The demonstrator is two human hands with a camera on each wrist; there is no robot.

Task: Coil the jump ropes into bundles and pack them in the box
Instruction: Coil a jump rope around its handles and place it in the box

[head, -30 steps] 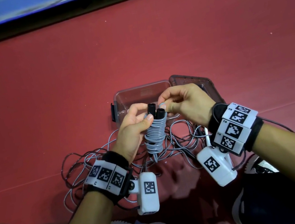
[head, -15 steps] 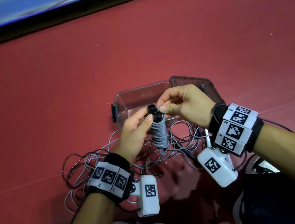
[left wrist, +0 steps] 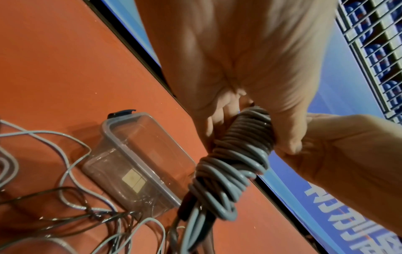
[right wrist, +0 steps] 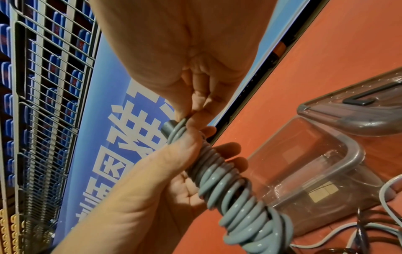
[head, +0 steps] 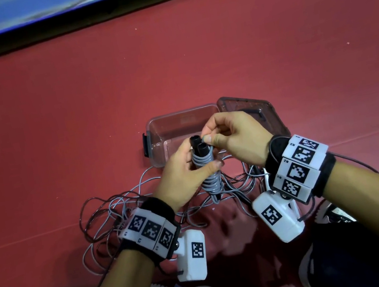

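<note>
A grey jump rope is coiled tightly round its two black handles into a bundle (head: 206,168) (left wrist: 234,165) (right wrist: 234,192). My left hand (head: 188,169) grips the bundle round its middle, thumb across the coils. My right hand (head: 230,136) pinches the grey cord's end at the handle tops (right wrist: 174,127). Both hands are above the near edge of the clear plastic box (head: 157,136) (left wrist: 139,165) (right wrist: 326,171), which looks to have nothing in it. Loose grey and dark ropes (head: 109,213) lie tangled on the red floor under my hands.
The box's clear lid (head: 263,110) lies open to the right of the box. Red floor (head: 168,58) stretches ahead to a dark strip and a blue board (head: 57,2). My shoes (head: 332,214) and knees are close below the ropes.
My left thumb has slid down from the handle tops to the coil's middle. The right hand keeps its pinch at the top; the bundle has tilted slightly.
</note>
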